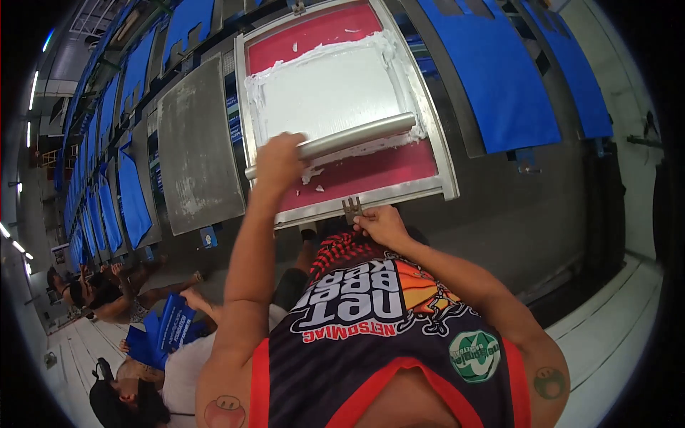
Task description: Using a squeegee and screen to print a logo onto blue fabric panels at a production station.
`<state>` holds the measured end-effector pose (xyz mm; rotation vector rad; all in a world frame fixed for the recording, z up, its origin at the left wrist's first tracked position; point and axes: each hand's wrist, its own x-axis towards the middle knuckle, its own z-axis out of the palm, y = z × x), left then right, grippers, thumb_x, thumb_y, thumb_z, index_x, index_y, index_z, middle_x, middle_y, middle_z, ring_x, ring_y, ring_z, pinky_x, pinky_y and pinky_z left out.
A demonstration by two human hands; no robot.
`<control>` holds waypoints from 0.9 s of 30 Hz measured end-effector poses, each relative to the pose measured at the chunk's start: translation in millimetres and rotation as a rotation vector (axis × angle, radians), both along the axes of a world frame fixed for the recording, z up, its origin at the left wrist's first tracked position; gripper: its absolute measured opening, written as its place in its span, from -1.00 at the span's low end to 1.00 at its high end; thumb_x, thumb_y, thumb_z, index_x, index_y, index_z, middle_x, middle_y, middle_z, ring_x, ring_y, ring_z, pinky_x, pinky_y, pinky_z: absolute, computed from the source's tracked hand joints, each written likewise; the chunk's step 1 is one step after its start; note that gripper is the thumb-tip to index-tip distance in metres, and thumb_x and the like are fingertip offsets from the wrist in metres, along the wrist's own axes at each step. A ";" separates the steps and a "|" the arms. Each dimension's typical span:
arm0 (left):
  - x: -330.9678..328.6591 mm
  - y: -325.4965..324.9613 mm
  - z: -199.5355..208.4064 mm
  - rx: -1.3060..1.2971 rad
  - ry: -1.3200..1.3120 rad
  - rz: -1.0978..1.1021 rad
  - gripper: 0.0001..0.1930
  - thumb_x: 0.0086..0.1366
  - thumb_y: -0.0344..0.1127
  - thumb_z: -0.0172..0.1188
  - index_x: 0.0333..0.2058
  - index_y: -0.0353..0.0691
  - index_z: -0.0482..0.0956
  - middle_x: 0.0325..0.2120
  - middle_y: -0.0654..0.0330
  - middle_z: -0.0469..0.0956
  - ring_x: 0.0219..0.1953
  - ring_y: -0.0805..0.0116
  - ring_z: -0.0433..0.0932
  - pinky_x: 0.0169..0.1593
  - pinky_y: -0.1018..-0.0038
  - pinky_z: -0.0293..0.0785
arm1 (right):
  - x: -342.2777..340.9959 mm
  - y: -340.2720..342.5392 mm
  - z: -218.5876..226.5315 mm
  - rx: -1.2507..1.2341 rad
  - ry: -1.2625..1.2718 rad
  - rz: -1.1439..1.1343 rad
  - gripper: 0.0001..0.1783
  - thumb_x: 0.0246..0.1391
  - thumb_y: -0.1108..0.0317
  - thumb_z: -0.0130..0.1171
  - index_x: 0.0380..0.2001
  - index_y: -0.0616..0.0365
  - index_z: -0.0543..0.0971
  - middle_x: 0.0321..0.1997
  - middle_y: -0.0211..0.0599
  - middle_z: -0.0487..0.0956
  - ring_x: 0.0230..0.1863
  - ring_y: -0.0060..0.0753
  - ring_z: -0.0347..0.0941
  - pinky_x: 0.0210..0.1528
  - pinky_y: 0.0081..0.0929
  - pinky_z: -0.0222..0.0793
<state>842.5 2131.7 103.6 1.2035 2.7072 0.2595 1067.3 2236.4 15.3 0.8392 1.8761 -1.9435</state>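
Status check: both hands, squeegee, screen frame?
Left hand shut on long metal squeegee handle, lying across white ink on red-mesh screen frame. Right hand at small metal clamp on near frame edge. Nothing blocking.

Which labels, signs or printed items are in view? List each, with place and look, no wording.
Printed blue sheets: lower left, held by a seated co-worker, blue with pale print.
Small blue tag: below the bare grey pallet, squarish.
Another blue tag: under a blue cloth panel at right.
Printed vest: the person's own, dark with red trim and coloured graphics.
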 end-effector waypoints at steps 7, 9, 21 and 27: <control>-38.9 -151.1 -49.7 0.194 -0.087 0.372 -0.53 -0.18 -0.21 0.50 -0.20 -0.13 0.66 0.12 -0.15 0.34 0.15 -0.02 0.36 0.14 0.21 0.34 | 0.1 91.9 44.4 0.475 -0.032 0.003 -0.55 0.18 0.04 0.06 -0.44 0.27 0.63 -0.52 -0.03 0.60 -0.46 -0.19 0.56 -0.35 -0.28 0.41; -36.9 -163.9 -82.0 0.640 -0.624 0.590 -0.47 -0.09 -0.39 0.44 -0.06 -0.27 0.57 0.10 -0.09 0.38 0.12 0.09 0.40 0.13 0.27 0.35 | -2.6 153.4 48.1 0.925 0.089 -0.181 -0.45 0.22 -0.07 -0.05 -0.42 0.24 0.62 -0.47 0.11 0.57 -0.39 -0.01 0.53 -0.28 -0.16 0.37; 6.3 -57.0 -25.4 0.879 -0.887 0.493 -0.42 0.03 -0.61 0.18 0.10 -0.47 0.35 -0.21 0.14 0.54 -0.22 0.38 0.55 -0.15 0.48 0.52 | 40.5 224.4 15.1 0.412 -0.089 -0.586 -0.34 0.17 -0.20 -0.05 -0.36 0.28 0.62 -0.38 0.08 0.60 -0.27 -0.07 0.56 -0.20 -0.28 0.37; 65.9 138.8 -47.7 0.836 -0.929 0.584 -0.54 0.04 -0.58 0.26 -0.02 -0.42 0.46 -0.25 0.20 0.55 -0.28 0.42 0.53 -0.14 0.51 0.49 | 133.7 409.1 6.4 0.406 0.111 -0.726 -0.34 0.14 -0.19 0.05 -0.40 0.33 0.62 -0.57 -0.18 0.57 -0.47 -0.50 0.42 -0.35 -0.38 0.35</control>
